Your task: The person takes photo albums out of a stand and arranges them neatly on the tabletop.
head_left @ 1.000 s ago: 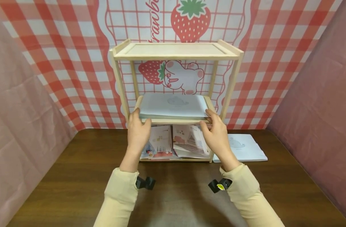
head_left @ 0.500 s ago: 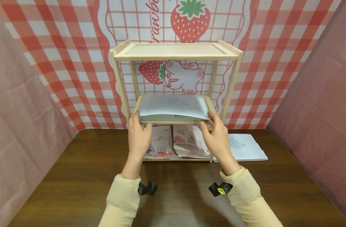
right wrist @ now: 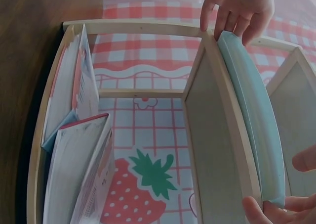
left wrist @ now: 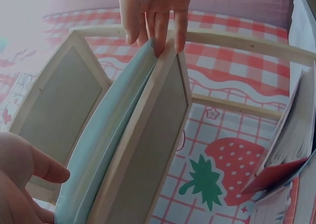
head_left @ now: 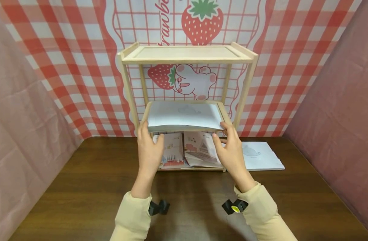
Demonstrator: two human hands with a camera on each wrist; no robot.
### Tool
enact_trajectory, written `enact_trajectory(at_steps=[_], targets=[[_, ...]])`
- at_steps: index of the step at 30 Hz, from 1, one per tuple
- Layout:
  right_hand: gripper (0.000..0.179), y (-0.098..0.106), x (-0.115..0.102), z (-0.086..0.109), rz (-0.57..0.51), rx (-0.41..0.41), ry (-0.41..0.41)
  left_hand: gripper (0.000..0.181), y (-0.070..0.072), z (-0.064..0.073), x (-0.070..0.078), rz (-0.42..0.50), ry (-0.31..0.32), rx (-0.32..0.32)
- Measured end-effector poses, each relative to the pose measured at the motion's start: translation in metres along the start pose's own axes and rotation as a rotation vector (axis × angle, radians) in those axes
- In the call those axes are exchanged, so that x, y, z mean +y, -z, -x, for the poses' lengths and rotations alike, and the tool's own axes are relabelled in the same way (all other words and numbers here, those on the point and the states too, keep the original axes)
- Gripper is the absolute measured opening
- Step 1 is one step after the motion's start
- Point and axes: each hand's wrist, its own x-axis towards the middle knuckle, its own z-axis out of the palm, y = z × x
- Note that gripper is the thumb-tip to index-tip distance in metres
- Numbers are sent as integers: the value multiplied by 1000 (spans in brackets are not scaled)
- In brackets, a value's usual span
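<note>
A flat, pale pack with a whale drawing lies on the middle shelf of a small wooden rack. Its front edge bows upward and lies over the shelf's front edge; the side looks blue-green in the wrist views. My left hand touches its left end with fairly straight fingers, thumb apart. At the opposite end, my right hand touches the front corner, its thumb below the pack. In the right wrist view the left hand presses fingertips on the far end. In the left wrist view the right hand does likewise.
The rack's top board spans above the pack. Books stand tilted on the bottom shelf. A second whale-print pack lies on the brown table, right of the rack. A checked cloth hangs behind.
Both hands have drawn back slightly toward me. The pack's front edge has slid forward over the shelf edge, and its top has bowed. The rack and the second pack look unmoved.
</note>
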Motion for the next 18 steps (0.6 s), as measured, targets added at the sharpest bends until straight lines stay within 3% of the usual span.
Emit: enact_trajectory(at_steps=[11, 18], targets=[[45, -2, 1, 7, -45, 43, 29, 66, -3, 8, 0, 46, 7, 34], [39, 0, -1, 13, -76, 77, 11, 67, -1, 14, 2, 82, 54, 23]])
